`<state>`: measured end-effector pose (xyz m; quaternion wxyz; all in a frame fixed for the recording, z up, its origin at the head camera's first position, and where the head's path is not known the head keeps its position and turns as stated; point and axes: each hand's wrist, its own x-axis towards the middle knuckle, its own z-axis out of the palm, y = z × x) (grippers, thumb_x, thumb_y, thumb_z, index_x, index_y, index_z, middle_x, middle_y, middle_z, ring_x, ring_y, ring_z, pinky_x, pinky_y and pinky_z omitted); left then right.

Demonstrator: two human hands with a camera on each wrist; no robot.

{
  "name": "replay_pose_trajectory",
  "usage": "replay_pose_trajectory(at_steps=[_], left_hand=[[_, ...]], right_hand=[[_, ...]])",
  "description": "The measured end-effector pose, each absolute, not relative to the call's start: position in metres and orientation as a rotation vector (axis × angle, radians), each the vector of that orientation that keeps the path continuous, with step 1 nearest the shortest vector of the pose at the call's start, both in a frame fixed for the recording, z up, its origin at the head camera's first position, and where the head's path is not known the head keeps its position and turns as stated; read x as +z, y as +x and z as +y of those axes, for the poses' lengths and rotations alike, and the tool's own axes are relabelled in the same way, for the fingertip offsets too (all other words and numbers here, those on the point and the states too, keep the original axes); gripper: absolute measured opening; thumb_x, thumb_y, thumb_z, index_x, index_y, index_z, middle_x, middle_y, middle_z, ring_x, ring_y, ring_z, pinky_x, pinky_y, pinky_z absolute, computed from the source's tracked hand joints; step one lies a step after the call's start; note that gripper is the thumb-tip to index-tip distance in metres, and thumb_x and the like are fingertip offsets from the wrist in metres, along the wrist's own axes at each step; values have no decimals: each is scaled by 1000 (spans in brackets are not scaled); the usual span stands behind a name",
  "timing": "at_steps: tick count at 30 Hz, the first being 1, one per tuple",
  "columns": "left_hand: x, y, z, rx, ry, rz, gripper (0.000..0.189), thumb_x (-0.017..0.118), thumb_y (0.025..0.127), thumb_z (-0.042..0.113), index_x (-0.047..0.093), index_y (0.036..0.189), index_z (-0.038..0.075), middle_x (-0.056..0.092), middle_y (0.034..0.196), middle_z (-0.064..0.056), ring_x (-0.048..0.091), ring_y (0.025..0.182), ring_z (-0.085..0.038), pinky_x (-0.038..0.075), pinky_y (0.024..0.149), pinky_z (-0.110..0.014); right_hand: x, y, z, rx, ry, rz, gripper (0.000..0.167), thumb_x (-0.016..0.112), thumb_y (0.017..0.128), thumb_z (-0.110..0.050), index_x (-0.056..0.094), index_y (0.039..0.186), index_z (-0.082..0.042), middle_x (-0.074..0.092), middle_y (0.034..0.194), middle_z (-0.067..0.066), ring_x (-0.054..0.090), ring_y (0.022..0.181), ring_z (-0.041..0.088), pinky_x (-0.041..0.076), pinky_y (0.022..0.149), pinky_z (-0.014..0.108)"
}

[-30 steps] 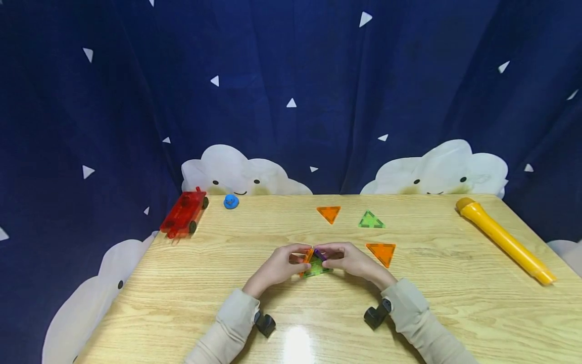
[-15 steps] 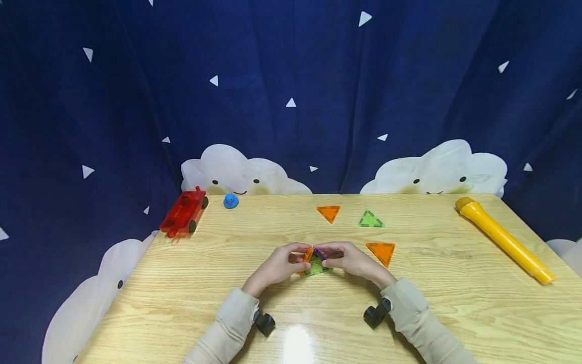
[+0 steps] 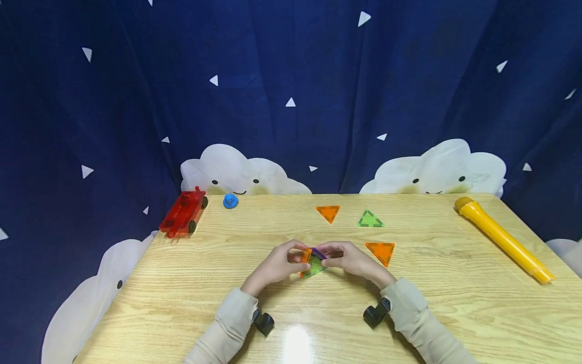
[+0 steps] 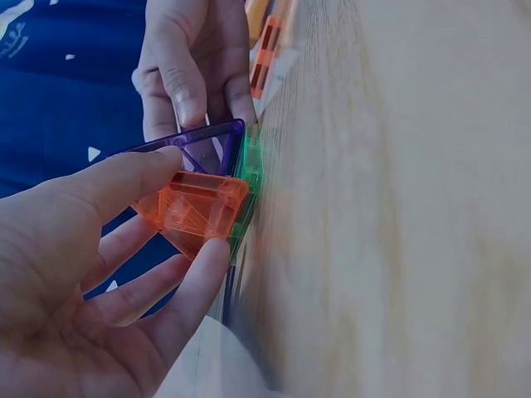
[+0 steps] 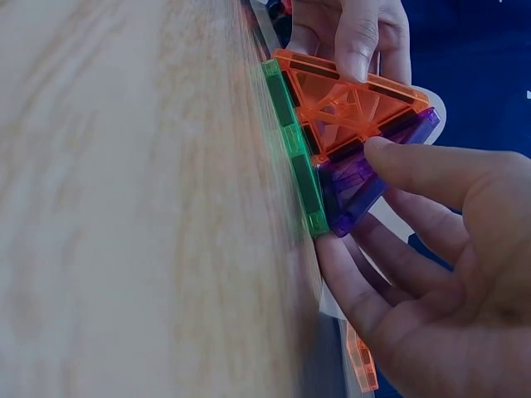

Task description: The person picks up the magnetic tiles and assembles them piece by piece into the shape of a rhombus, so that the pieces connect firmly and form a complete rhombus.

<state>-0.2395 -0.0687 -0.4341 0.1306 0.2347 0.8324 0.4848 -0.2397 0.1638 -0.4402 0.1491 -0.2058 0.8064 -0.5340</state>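
My left hand (image 3: 281, 264) pinches a clear orange triangular magnetic tile (image 4: 195, 211), thumb on one side and fingers on the other. From the right, my right hand (image 3: 349, 259) pinches a purple triangular tile (image 5: 358, 192) the same way. Both tiles lean up over a green tile (image 3: 314, 267) that lies flat on or close to the table, and their tops meet in the head view. Seen from the right wrist, the lower edges of the orange and purple tiles sit along the green tile's edge. Fingers partly cover all three.
Farther back on the wooden table (image 3: 191, 283) lie an orange triangle (image 3: 328, 213), a green triangle (image 3: 370, 219) and, nearer my right hand, another orange triangle (image 3: 381, 253). A red toy car base (image 3: 184, 212) and blue duck (image 3: 230, 201) are left; a yellow toy microphone (image 3: 504, 240) is right.
The orange tile has turned a little, so more of its face shows in the head view. The green tile has shifted slightly beneath the hands. Both hands stay almost in place, gripping the same tiles.
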Motion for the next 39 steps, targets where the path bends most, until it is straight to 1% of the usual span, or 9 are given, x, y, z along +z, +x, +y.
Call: replay_pose_trajectory(at_steps=[3, 7, 13, 18, 23, 27, 31, 36, 39], left_hand=[[-434, -239, -69, 1405, 666, 2424, 37, 72, 85, 18, 58, 119, 12, 61, 118, -10, 62, 98, -20, 51, 76, -32], [-433, -239, -70, 1396, 664, 2448, 37, 73, 84, 21, 57, 116, 12, 62, 114, -11, 61, 97, -21, 51, 73, -30], [-434, -238, -70, 1384, 685, 2478, 38, 73, 83, 24, 54, 112, 9, 62, 106, -11, 61, 93, -20, 50, 67, -28], [-432, -238, -70, 1394, 592, 2462, 41, 75, 82, 24, 53, 113, 10, 60, 98, -9, 58, 86, -19, 49, 61, -27], [-432, -239, -70, 1412, 545, 2465, 41, 76, 82, 24, 51, 111, 8, 59, 94, -9, 54, 76, -17, 47, 58, -28], [-432, -240, -71, 1425, 546, 2473, 44, 75, 83, 23, 50, 115, 7, 58, 107, -12, 52, 73, -17, 45, 58, -27], [-431, -241, -71, 1422, 565, 2479, 55, 73, 84, 23, 47, 130, 7, 52, 129, -16, 54, 83, -19, 47, 62, -28], [-430, -241, -72, 1392, 625, 2546, 54, 72, 85, 22, 51, 132, 5, 57, 124, -15, 56, 89, -20, 48, 73, -30], [-430, -242, -74, 1391, 589, 2592, 51, 72, 85, 21, 54, 128, 4, 59, 119, -13, 54, 85, -19, 47, 71, -29]], right_hand=[[-439, -238, 164, -1545, -589, 2305, 36, 64, 90, -9, 60, 124, 2, 63, 116, 19, 59, 101, 23, 47, 86, 27], [-438, -237, 164, -1535, -580, 2326, 35, 64, 90, -9, 60, 123, 2, 64, 114, 19, 58, 99, 22, 46, 86, 28], [-439, -238, 164, -1510, -570, 2362, 35, 63, 91, -10, 60, 124, 2, 64, 114, 17, 59, 101, 23, 47, 90, 35], [-440, -239, 164, -1493, -552, 2383, 35, 63, 91, -11, 60, 124, -1, 62, 119, 15, 57, 106, 24, 45, 94, 39], [-438, -238, 163, -1463, -562, 2390, 39, 63, 92, -15, 58, 129, -3, 58, 128, 17, 53, 117, 32, 39, 101, 49], [-437, -239, 163, -1413, -611, 2383, 46, 61, 93, -16, 51, 136, -1, 51, 136, 20, 46, 126, 37, 35, 103, 52], [-437, -238, 162, -1409, -618, 2359, 51, 61, 94, -17, 45, 140, -1, 45, 141, 21, 42, 130, 38, 33, 105, 52], [-437, -238, 162, -1429, -596, 2337, 54, 62, 93, -17, 44, 141, -2, 42, 144, 20, 40, 132, 37, 31, 107, 50], [-436, -238, 162, -1427, -590, 2331, 54, 63, 92, -18, 45, 140, -2, 43, 143, 20, 39, 132, 36, 30, 108, 50]])
